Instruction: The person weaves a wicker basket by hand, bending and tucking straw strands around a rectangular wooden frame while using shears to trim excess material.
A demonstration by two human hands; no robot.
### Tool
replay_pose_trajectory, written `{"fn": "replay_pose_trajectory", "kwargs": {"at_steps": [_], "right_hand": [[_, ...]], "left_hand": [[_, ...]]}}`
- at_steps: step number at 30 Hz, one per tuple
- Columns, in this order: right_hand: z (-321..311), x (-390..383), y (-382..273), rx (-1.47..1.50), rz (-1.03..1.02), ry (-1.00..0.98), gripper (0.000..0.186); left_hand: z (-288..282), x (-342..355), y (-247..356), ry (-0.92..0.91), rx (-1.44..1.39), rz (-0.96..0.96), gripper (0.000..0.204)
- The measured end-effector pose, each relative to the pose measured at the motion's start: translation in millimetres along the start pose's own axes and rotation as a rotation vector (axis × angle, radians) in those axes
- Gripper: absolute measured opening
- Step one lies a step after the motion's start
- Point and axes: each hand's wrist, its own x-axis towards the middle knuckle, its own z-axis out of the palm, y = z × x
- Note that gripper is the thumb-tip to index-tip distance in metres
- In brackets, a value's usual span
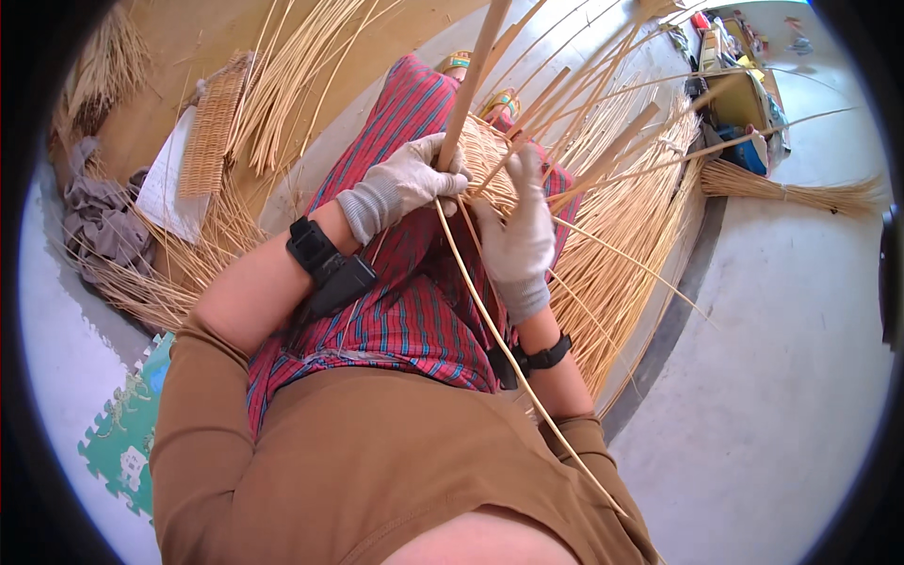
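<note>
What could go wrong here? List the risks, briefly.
1. The long cane strip trails back past the person's body; it may snag on the brown shirt or kink.
2. The upright stakes fan out loosely, so they could spring toward the face.
3. The left hand pinches one wide stake; if its grip slips, the woven base may loosen.

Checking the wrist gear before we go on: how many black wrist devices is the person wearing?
2: a bulky black device on the left wrist, and a slimmer black band on the right wrist. None elsewhere that I can see.
</note>
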Motion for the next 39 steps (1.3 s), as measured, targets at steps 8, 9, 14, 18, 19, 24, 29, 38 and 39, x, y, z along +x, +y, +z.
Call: {"fn": "replay_pose_trajectory", "kwargs": {"at_steps": [8, 9, 14, 18, 19, 24, 29, 38, 39], "right_hand": [[2, 11, -3, -0.407, -0.036, -0.358, 0.071], [2, 8, -3, -0.41, -0.084, -0.355, 0.074], [-22, 7, -18, -0.084, -0.013, -0.403, 0.079], [-34, -15, -41, 0.109, -0.252, -0.418, 0.039], [-33, -24, -25, 0.236, -0.104, -0.278, 0.031], [-41, -24, 21, 0.462, 0.7, 0.07, 0.033], [-55, -12, -10, -0.001, 0.529, -0.087, 0.069], [-100, 82, -36, -0.027, 0.105, 0.457, 0.039], [-98, 85, -47, -0.007, -0.003, 0.595, 0.05]], "left_hand": [[10, 4, -1, 0.069, 0.074, 0.015, 0.026], [11, 3, -5, 0.095, 0.125, 0.027, 0.027], [14, 12, -16, 0.185, 0.254, 0.19, 0.035], [18, 10, -10, 0.247, 0.256, 0.141, 0.038], [14, 16, -16, 0.266, 0.377, 0.214, 0.036], [30, 4, 0, 0.247, 0.292, 0.079, 0.039], [32, -5, -20, 0.414, 0.666, 0.364, 0.045], [28, -7, -24, 0.538, 0.687, 0.423, 0.05], [31, -7, -21, 0.548, 0.69, 0.448, 0.05]]}}
